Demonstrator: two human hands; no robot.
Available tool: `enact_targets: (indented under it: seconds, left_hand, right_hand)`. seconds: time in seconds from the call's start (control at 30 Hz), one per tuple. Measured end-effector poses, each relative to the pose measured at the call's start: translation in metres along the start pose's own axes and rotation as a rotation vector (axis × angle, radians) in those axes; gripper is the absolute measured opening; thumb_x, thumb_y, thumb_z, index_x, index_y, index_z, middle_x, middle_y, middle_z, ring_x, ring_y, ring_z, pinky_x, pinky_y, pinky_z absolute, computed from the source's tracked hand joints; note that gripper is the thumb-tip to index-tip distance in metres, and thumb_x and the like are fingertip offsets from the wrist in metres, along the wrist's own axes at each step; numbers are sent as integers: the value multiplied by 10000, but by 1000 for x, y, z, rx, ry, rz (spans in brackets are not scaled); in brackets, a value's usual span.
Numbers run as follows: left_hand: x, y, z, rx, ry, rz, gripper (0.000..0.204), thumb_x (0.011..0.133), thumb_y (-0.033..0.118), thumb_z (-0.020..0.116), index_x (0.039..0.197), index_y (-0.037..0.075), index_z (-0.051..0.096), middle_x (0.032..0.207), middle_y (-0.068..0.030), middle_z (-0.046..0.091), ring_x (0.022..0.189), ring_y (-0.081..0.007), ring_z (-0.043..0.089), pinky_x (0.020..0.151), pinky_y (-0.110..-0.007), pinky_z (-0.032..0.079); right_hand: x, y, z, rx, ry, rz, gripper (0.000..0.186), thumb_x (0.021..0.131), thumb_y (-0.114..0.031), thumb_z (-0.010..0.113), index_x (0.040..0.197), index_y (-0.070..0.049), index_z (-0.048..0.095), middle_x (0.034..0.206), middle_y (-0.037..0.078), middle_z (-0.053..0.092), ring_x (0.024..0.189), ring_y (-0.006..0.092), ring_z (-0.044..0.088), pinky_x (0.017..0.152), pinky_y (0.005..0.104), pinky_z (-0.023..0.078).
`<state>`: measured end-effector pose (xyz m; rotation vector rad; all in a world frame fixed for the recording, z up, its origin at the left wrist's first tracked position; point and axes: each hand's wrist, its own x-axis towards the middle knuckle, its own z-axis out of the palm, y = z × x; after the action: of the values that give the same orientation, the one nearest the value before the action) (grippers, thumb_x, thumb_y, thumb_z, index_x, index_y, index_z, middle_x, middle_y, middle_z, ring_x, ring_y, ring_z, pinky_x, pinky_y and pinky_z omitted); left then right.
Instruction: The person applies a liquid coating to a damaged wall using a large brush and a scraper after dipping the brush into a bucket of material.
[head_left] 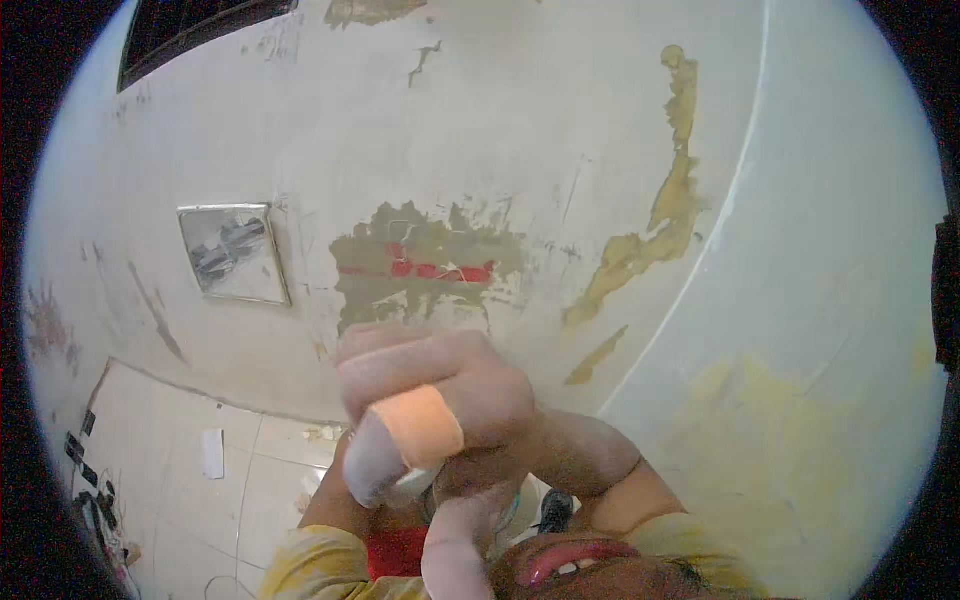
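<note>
My right hand point(440, 400) is raised in the lower middle, fingers curled into a loose fist, with an orange band point(415, 425) across one digit and a greyish tip beside it. What it holds, if anything, is hidden. My left forearm point(330, 490) rises from the lower left behind it; that hand's fingers are hidden. Just under the hands is part of a pale, rounded object point(525, 505), too covered to identify.
A scuffed white wall point(500, 120) with peeled patches stands ahead, carrying a small square framed panel point(232, 255) and a dark barred window point(190, 30). A smoother wall point(810, 280) is at right. On the tiled floor point(200, 530) lie a white strip point(213, 453) and dark clutter point(95, 510).
</note>
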<state>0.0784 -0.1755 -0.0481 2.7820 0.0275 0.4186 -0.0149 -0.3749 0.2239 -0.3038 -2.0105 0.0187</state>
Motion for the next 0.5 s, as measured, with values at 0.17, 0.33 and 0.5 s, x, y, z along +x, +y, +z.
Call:
enact_targets:
  seconds: [0.17, 0.33, 0.5]
  left_hand:
    - [-1, -8, -3, -35, 43, -32, 342, 830, 205, 693, 1167, 151, 663, 997, -157, 676, 902, -364, 649, 783, -450, 513]
    - [-3, -4, -1, -265, 194, -42, 338, 824, 202, 703, 1155, 145, 668, 977, -161, 676, 887, -364, 651, 769, -443, 517]
    - [2, 40, -27, -108, 329, 222, 252, 824, 188, 706, 1063, 111, 692, 946, -162, 677, 867, -358, 660, 745, -418, 529]
  right_hand:
    - [-12, 4, -24, -161, 39, 229, 560, 721, -600, 744, 768, -63, 591, 739, 74, 540, 650, 275, 549, 565, 362, 418]
    - [-111, 16, -59, -836, -112, 630, 497, 770, -478, 757, 988, -61, 599, 967, 131, 625, 815, 355, 639, 670, 435, 509]
    - [-253, -6, -91, -1082, -286, 1000, 546, 829, -487, 684, 1160, -77, 541, 1067, 181, 619, 871, 401, 648, 729, 498, 521]
